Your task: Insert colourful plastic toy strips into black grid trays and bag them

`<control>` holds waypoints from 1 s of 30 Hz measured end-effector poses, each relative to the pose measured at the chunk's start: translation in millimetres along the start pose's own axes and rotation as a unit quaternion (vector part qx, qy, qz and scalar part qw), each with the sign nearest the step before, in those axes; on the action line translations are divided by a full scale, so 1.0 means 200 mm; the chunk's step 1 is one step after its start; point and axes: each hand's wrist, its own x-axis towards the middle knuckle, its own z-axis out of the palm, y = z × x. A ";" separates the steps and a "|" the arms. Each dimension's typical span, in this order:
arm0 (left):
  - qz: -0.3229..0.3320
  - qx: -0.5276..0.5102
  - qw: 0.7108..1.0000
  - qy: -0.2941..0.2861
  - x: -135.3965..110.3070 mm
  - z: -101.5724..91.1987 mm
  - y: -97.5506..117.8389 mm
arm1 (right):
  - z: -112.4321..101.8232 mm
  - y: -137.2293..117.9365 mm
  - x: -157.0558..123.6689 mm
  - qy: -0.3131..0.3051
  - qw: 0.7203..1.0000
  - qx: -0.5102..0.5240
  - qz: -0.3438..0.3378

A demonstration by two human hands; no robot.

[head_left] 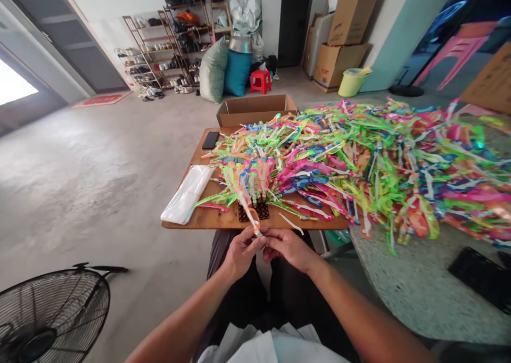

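Two hands meet just above the lap, close to the near edge of the wooden board (223, 220). The left hand (239, 252) and the right hand (288, 247) both pinch the lower end of one slim plastic toy (248, 209), fingers closed on it from either side; its pale stem slants up and away, toward the heap. Holding it low and near the body likely keeps the small end steady where both thumbs can work it.

Just beyond the hands, a dark grid holder (254, 212) sits on the board's near edge, with a cluster of upright toys (252, 178) standing in or just behind it; which, I cannot tell. That spot puts it within easy reach of the fingers.

To the left on the board lies a flat stack of clear plastic bags (187, 194), laid lengthwise, apart from the toys. A dark phone (210, 139) rests at the board's far left corner, out of the working zone.

The big heap of neon toys (359, 155) spreads across the board and over a speckled stone table (419, 294) to the right; a second dark phone (481, 278) lies on that table.

An open cardboard box (255, 109) stands behind the board. A floor fan (51, 315) sits near left. Shoe racks (159, 49) line the far wall.
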 end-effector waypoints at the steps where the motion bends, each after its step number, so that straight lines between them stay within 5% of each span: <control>1: 0.005 0.029 0.999 0.033 0.00 -0.03 0.00 | -0.02 -0.01 0.01 0.032 0.997 -0.064 -0.011; 3: 0.017 0.115 0.987 0.108 0.01 -0.12 0.00 | -0.10 -0.02 0.00 0.155 0.957 -0.239 -0.055; 6: 0.017 0.231 0.955 0.187 0.06 -0.25 0.04 | -0.30 -0.04 -0.05 0.321 0.809 -0.486 -0.086; 9: 0.019 0.305 0.930 0.204 0.14 -0.35 0.09 | -0.47 -0.03 -0.11 0.311 0.707 -0.633 -0.042; 12: 0.029 0.343 0.917 0.202 0.22 -0.38 0.10 | -0.55 -0.02 -0.14 0.257 0.670 -0.695 -0.030; 17: 0.007 0.339 0.922 0.186 0.29 -0.39 0.08 | -0.62 -0.02 -0.15 0.234 0.697 -0.673 -0.087; 21: 0.021 0.345 0.922 0.177 0.31 -0.38 0.06 | -0.62 -0.05 -0.14 0.315 0.784 -0.526 -0.100; 25: 0.037 0.363 0.916 0.169 0.35 -0.35 0.03 | -0.47 -0.07 0.00 0.322 0.867 -0.362 -0.115; 30: 0.078 0.401 0.901 0.143 0.39 -0.32 0.00 | -0.29 -0.04 0.28 0.285 0.876 -0.355 -0.161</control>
